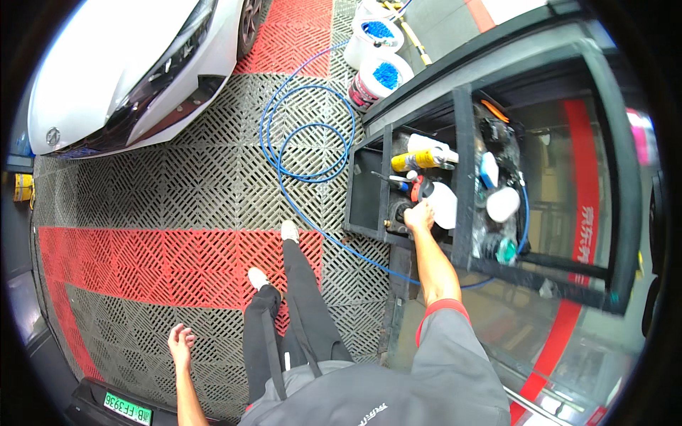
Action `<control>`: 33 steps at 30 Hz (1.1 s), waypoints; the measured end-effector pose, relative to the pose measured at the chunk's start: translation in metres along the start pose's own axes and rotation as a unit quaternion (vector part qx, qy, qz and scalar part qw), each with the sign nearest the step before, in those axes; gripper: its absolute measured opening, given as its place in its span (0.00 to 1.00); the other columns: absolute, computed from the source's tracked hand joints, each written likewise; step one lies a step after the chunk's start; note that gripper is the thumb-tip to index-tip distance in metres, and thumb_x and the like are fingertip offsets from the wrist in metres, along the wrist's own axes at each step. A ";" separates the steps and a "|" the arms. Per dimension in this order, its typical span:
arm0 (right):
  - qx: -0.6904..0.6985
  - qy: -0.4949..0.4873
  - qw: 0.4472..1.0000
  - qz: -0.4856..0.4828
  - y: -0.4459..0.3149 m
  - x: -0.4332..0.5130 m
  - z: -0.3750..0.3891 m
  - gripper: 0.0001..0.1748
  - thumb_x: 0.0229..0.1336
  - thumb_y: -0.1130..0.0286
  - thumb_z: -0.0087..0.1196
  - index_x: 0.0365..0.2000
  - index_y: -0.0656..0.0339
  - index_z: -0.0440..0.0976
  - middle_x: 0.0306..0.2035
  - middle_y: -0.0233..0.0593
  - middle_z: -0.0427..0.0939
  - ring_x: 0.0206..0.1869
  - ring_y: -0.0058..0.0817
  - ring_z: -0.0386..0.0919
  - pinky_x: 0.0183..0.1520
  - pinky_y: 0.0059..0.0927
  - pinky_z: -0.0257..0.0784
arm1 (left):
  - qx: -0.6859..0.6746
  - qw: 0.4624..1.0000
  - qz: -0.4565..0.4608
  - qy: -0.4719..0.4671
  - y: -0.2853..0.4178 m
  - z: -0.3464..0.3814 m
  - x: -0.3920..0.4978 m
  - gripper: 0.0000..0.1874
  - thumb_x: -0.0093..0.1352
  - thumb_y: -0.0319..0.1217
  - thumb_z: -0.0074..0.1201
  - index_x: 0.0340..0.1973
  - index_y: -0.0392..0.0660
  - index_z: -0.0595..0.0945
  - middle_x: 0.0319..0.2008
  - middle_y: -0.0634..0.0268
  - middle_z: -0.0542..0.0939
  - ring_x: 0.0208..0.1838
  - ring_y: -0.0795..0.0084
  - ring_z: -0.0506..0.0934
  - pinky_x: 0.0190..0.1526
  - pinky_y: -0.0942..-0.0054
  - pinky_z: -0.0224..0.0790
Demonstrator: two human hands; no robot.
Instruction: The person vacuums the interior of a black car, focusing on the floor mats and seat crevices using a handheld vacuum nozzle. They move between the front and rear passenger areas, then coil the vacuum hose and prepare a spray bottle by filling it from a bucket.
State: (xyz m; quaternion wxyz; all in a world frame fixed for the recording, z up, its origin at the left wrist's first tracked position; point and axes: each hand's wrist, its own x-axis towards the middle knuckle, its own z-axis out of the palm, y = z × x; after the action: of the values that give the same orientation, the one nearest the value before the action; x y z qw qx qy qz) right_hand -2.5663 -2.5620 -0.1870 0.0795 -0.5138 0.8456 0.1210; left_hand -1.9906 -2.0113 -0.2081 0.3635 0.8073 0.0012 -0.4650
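Observation:
My right hand [420,216] reaches into a compartment of a black-framed shelf unit [464,175]. Its fingers curl beside a white spray bottle [443,205] with a red and black trigger head, next to a dark item [400,209]. Whether the fingers grip either one is hidden. Just beyond lie a yellow can [418,159] and a dark-handled tool [389,180], possibly a brush. My left hand [181,341] hangs over the grey floor grating, fingers loosely bent and apart, holding nothing.
A white car [122,80] stands ahead on the left. Blue hose [314,175] coils across the grating [213,191]. Beside the shelf are white buckets [367,88] with blue contents. The neighbouring compartment holds a blue-and-white sponge [488,170]. Behind me is a dark car's bumper [88,402].

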 end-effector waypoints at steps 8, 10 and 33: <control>0.014 -0.055 0.994 0.097 0.005 0.077 0.045 0.21 0.55 0.55 0.62 0.44 0.57 0.76 0.47 0.51 0.81 0.56 0.50 0.76 0.60 0.50 0.67 | 0.245 0.943 0.070 -0.212 0.063 0.147 0.036 0.16 0.73 0.31 0.52 0.52 0.36 0.78 0.40 0.59 0.84 0.42 0.70 0.81 0.46 0.71 0.75; 0.038 0.014 0.995 0.097 0.009 0.057 0.043 0.17 0.54 0.61 0.63 0.42 0.58 0.76 0.43 0.51 0.82 0.50 0.51 0.78 0.56 0.50 0.67 | 0.272 0.921 0.077 -0.267 0.098 0.184 0.032 0.16 0.73 0.30 0.52 0.53 0.34 0.78 0.42 0.55 0.84 0.45 0.68 0.82 0.49 0.69 0.75; 0.322 -0.314 0.740 -0.500 -0.432 -0.428 -0.127 0.13 0.54 0.66 0.67 0.36 0.64 0.78 0.28 0.41 0.80 0.31 0.23 0.77 0.38 0.29 0.72 | 0.147 0.918 0.365 -0.041 0.357 -0.034 0.050 0.43 0.67 0.51 0.60 0.66 0.33 0.65 0.67 0.43 0.65 0.72 0.46 0.60 0.72 0.57 0.52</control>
State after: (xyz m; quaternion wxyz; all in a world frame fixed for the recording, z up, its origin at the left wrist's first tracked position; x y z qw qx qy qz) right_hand -1.9870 -2.4263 -0.0078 0.5507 -0.7392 0.3827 -0.0614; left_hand -1.8154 -2.2704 -0.0261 0.3847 0.7762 -0.3769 -0.3276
